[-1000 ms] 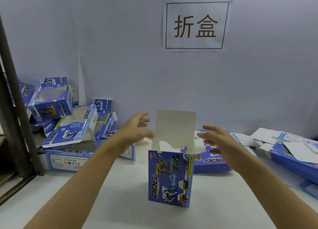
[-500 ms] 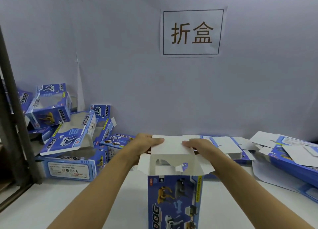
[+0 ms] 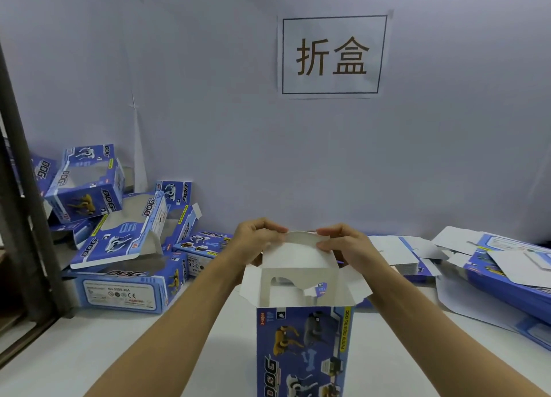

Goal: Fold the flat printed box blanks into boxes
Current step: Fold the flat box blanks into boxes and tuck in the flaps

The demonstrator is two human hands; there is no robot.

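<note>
Pinching one white top flap [image 3: 299,249] of one upright blue box [image 3: 304,349], two hands, left hand [image 3: 258,241] and right hand [image 3: 343,246], work above the table [image 3: 119,352].

We are looking from one head camera, facing forward and down, close over the desk [image 3: 119,346], toward the wall [image 3: 208,98].

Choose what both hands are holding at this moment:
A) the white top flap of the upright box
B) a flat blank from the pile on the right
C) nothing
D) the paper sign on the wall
A: the left hand and right hand pinch the far edge of the white top flap of the upright box.
</note>
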